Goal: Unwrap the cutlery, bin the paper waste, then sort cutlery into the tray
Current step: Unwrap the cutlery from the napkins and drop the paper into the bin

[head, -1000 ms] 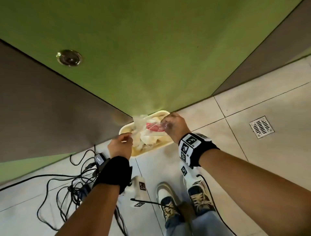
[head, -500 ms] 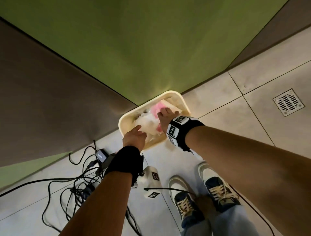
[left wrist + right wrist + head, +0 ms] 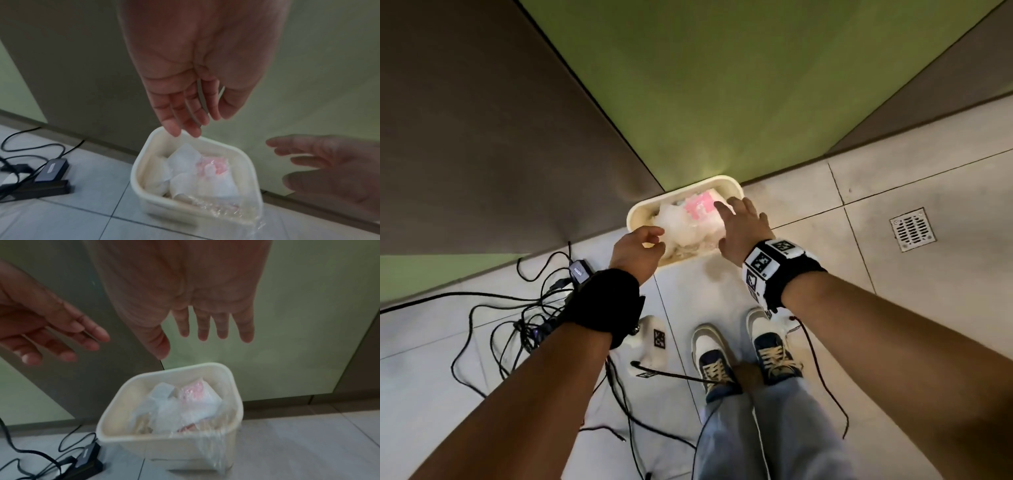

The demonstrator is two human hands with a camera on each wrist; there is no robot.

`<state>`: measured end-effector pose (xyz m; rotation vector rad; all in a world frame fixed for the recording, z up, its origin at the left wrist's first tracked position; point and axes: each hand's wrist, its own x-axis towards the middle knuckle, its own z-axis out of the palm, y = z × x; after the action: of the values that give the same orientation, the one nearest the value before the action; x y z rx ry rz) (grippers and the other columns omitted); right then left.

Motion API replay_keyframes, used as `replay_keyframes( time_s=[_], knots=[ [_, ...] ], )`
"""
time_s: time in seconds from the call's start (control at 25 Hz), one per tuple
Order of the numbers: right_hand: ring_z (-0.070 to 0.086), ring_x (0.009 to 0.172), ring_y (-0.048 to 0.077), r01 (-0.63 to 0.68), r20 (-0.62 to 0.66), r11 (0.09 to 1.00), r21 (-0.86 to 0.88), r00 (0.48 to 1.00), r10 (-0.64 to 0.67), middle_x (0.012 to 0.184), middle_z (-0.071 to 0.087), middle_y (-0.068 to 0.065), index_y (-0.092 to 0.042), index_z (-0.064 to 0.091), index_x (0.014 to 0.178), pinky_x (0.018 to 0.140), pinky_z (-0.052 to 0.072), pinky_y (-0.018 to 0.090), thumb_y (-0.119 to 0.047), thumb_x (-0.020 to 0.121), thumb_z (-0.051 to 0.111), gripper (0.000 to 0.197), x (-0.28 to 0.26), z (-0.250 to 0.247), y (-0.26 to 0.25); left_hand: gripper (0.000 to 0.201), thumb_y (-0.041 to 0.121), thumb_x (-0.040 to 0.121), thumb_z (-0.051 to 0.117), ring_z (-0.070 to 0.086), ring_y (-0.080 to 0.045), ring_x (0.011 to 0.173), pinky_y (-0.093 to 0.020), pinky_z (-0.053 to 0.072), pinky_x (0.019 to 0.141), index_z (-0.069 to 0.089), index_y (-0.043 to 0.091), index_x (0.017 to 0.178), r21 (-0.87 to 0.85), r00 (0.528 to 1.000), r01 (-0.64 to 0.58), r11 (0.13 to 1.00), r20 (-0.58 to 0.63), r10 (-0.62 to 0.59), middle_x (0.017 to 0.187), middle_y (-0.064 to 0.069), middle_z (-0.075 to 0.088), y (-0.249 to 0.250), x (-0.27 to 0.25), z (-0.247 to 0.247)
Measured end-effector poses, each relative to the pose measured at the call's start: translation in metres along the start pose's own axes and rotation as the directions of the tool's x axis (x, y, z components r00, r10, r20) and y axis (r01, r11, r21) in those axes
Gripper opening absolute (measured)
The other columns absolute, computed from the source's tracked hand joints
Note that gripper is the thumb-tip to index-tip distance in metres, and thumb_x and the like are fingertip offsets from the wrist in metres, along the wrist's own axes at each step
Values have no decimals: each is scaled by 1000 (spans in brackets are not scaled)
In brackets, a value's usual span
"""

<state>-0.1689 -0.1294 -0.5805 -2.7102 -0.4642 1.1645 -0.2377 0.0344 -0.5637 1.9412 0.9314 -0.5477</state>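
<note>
While both hands are hovering above the cream bin [image 3: 635, 215], neither one is holding anything. The left hand [image 3: 637, 249] is hanging over the bin's near-left corner with its fingers loosely bent and its palm bare, as the left wrist view is showing plainly. The right hand [image 3: 742, 229] is spreading wide over the bin's right side, fingers straight and apart, clear of the rim in the right wrist view.

Inside the bin, the paper waste [image 3: 183, 164] is lying crumpled: white tissue heaped to the left and a pink-printed wrapper [image 3: 700, 206] sitting toward the far right. Clear plastic film [image 3: 211, 446] is spilling over the bin's near right edge and trailing down its outer wall. The bin is standing on the tiled floor [image 3: 825, 260], touching or nearly touching the green wall panel [image 3: 739, 85] where it is meeting a brown panel [image 3: 482, 137].

To the left of the bin, black cables [image 3: 517, 325] are lying tangled on the floor around a small grey adapter [image 3: 579, 270]. A floor drain [image 3: 912, 229] is sitting well apart on the right. The person's shoes [image 3: 714, 356] are standing near the bin. Cutlery and tray are not appearing in any view.
</note>
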Motion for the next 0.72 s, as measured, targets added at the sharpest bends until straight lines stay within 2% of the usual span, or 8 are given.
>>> replay_keyframes(
  time_s=[0.12,0.2,0.28,0.36,0.44,0.52,0.6,0.72],
  knots=[
    [26,138,28,10,-26,999,46,1000,-9,149,28,8,-18,29,141,110,31,47,-16,87,52,59,-57,-36,2,25,10,87,54,57,-16,79,-21,44,65,67,17,107,-15,994,-101,995,49,101,95,1,59,37,-46,-20],
    [37,130,30,34,-43,997,71,999,-31,143,37,9,-17,36,137,108,36,45,-16,87,52,53,-94,-58,1,22,11,88,54,58,-1,62,-6,39,49,67,19,104,-30,985,-157,987,61,159,94,2,60,61,-78,-33],
    [43,125,31,70,-89,995,75,994,-63,140,42,9,-18,41,135,105,39,43,-16,86,52,49,-134,-93,-5,21,11,89,54,56,6,51,0,36,43,68,17,104,-50,974,-213,976,68,216,95,4,60,92,-115,-53],
    [47,122,31,84,-163,989,120,985,-64,137,45,9,-19,44,133,102,42,42,-16,86,52,48,-176,-134,-14,21,10,90,54,57,1,58,2,38,49,68,13,105,-72,954,-287,955,68,292,97,3,61,124,-158,-78],
    [51,116,31,110,-238,980,168,969,-68,134,49,9,-18,47,131,98,46,39,-16,86,54,46,-220,-175,-27,20,9,89,54,58,-13,70,-1,41,61,69,18,99,-100,931,-354,930,54,360,96,1,63,152,-201,-105],
    [55,113,28,161,-302,967,196,948,-97,131,53,7,-18,49,129,94,47,34,-16,87,54,43,-257,-211,-43,24,6,87,56,57,-18,78,-17,47,71,65,28,87,-180,912,-386,905,72,403,93,-3,63,176,-236,-130],
    [57,111,25,225,-356,957,183,923,-149,128,57,5,-18,49,130,91,46,28,-14,89,52,41,-294,-250,-64,24,4,87,58,56,-13,78,-19,46,75,63,28,86,-210,888,-435,876,63,456,87,1,62,203,-273,-162],
    [57,109,22,309,-439,933,185,875,-203,125,60,7,-16,50,129,89,44,25,-13,90,52,40,-335,-302,-96,19,6,89,57,57,9,68,-1,43,68,64,18,101,-175,812,-578,797,-22,584,82,11,60,246,-316,-210]
  ],
)
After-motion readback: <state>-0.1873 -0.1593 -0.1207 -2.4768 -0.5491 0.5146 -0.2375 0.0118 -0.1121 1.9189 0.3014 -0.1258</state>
